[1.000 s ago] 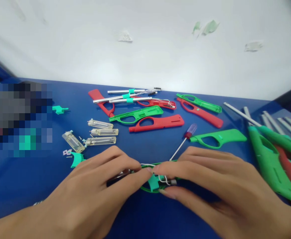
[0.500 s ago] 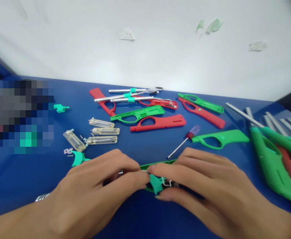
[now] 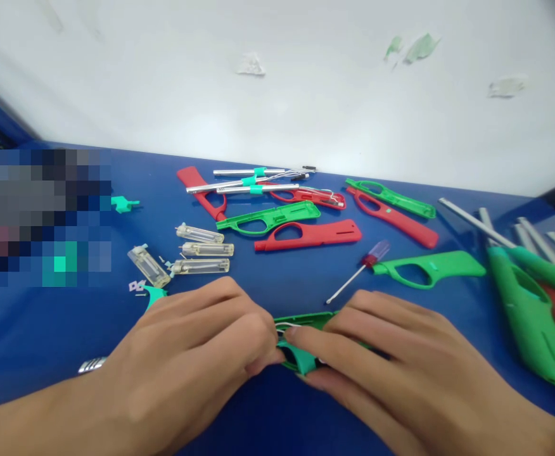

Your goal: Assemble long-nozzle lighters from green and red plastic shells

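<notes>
Low in the middle, a green lighter casing half point(image 3: 306, 320) lies between my two hands, its inner side facing up. A teal trigger point(image 3: 305, 359) sits in it, and a white wire point(image 3: 287, 325) runs along it. My left hand point(image 3: 196, 354) is closed on the casing's left part, its fingertips mostly hidden. Closed around the right part, my right hand point(image 3: 396, 361) has a finger over the trigger and the thumb below it. What lies under my fingers cannot be seen.
Beyond my hands lie red casing halves point(image 3: 322, 234), a green casing half point(image 3: 453, 265), metal tubes point(image 3: 239, 187) with wires, and a screwdriver point(image 3: 370, 258). Clear fuel tanks point(image 3: 204, 266) and a teal trigger point(image 3: 156, 294) lie left. Whole lighters point(image 3: 527, 310) are piled right.
My left fingers have shifted and curled further over the casing. More white wire shows along it between my hands. The whole view has moved slightly.
</notes>
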`<state>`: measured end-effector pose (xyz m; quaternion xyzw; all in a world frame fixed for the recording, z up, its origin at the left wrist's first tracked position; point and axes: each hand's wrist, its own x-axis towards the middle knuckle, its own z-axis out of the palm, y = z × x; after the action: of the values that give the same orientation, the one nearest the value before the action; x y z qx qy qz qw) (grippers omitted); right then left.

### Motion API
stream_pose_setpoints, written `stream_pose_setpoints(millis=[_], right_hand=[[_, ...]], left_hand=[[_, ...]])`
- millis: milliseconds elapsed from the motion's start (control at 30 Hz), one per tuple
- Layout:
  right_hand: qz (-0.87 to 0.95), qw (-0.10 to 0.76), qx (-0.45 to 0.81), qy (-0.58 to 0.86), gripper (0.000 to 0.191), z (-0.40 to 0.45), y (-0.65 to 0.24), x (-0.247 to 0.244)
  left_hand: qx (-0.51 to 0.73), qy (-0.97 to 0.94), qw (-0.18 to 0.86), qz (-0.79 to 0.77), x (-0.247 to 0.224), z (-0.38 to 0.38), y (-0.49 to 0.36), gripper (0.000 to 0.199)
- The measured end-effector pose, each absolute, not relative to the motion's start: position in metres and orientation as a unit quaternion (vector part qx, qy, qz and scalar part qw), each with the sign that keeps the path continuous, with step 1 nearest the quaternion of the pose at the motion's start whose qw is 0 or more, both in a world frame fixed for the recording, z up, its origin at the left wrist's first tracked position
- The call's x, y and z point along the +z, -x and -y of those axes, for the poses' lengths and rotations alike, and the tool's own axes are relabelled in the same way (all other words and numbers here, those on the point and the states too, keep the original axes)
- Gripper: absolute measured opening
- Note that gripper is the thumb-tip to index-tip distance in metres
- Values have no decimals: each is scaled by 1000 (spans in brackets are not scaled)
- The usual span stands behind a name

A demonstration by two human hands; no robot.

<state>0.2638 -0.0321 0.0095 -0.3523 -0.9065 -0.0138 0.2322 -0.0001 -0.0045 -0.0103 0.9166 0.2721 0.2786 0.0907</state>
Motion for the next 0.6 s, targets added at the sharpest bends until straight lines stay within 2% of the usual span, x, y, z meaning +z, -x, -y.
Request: stream_pose_setpoints(millis=[167,300,433,500,600], right_hand=[[892,255,-9,372,56,31,-261,11],[898,248,-23,362,60,31,-264,10],[900,238,-9,365,43,34,-271,6],[898,234,7,373,35,34,-274,5],[895,230,12,381,31,35,-274,5]], left_hand=[[283,-922,37,-260,-1,10,5,7],[219,-923,-27,-315,-4,18,17,35],[184,-925,-17,-331,-11,17,23,46],[190,-918,3,-347,-12,15,22,45],[222,-902,28,-369,-8,10,15,28]])
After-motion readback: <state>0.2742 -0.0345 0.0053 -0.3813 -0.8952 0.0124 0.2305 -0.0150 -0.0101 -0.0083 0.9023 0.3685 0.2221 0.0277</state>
